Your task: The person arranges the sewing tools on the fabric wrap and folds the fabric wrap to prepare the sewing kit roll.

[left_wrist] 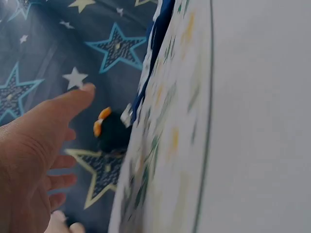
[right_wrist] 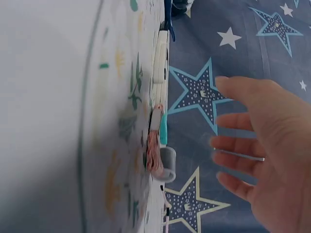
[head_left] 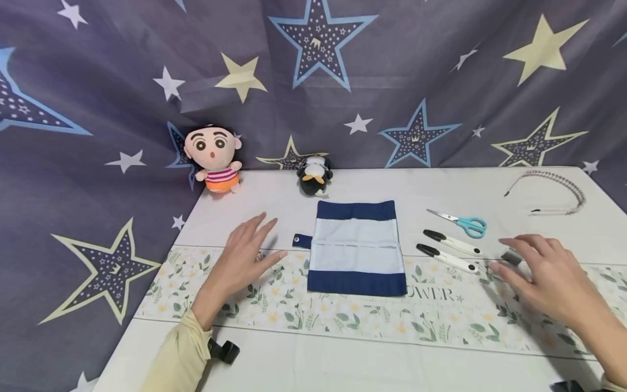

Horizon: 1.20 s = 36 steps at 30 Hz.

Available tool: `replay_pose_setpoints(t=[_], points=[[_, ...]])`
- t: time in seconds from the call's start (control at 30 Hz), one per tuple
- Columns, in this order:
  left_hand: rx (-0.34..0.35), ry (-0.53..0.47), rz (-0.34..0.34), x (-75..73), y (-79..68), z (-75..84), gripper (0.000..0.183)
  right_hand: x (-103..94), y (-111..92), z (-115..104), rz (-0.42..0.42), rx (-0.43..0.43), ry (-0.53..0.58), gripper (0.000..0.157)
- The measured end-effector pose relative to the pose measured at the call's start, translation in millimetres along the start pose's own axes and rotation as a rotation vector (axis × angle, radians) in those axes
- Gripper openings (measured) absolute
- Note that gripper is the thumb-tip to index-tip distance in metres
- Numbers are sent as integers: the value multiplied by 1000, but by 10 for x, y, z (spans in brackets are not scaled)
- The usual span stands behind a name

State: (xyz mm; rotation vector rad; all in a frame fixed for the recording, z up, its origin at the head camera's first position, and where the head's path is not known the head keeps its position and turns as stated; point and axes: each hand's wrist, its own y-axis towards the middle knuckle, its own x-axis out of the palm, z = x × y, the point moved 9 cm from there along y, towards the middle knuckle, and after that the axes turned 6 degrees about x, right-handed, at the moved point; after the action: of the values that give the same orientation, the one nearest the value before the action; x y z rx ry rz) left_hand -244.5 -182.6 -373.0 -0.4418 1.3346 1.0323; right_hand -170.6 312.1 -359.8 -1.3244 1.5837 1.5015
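A flat navy and pale fabric pouch (head_left: 357, 256) with a snap tab lies mid-table. My left hand (head_left: 240, 258) hovers left of it, fingers spread and holding nothing; the left wrist view shows the same hand (left_wrist: 34, 141). On the right, my right hand (head_left: 548, 275) is above the table with relaxed fingers. Beneath it, partly hidden in the head view, are a pink thread skein (right_wrist: 154, 150) with a pale band and a grey roll (right_wrist: 168, 165). Two white-handled tools with black ends, an upper one (head_left: 453, 243) and a lower one (head_left: 448, 258), and teal-handled scissors (head_left: 472, 226) lie between pouch and right hand.
At the back stand a plush doll (head_left: 215, 160) in a striped top and a small penguin plush (head_left: 314, 175). A braided headband (head_left: 580, 193) lies at the far right. A star-printed curtain (head_left: 343, 120) hangs behind the white, flower-banded table cover (head_left: 343, 359).
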Motion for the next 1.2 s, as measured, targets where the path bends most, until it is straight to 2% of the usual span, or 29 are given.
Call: replay_pose_setpoints(t=[0.1, 0.2, 0.37, 0.53, 0.67, 0.87, 1.13, 1.2], points=[[20, -88, 11, 84, 117, 54, 67, -15, -48, 47, 6, 10, 45, 36], [24, -176, 15, 176, 220, 79, 59, 48, -92, 151, -66, 75, 81, 30], [-27, -316, -7, 336, 344, 44, 52, 176, -158, 366, -201, 185, 88, 26], [-62, -408, -23, 482, 410, -14, 47, 213, -215, 523, -241, 237, 110, 16], [-67, -443, -17, 551, 447, -34, 42, 248, -240, 579, -285, 251, 134, 10], [-88, -464, 2, 609, 479, -53, 33, 324, -267, 589, -343, 273, 170, 11], [-76, -466, 18, 622, 484, -25, 25, 320, -309, 580, -281, 238, 191, 6], [-64, -475, 14, 624, 487, -8, 24, 327, -310, 591, -288, 253, 205, 6]])
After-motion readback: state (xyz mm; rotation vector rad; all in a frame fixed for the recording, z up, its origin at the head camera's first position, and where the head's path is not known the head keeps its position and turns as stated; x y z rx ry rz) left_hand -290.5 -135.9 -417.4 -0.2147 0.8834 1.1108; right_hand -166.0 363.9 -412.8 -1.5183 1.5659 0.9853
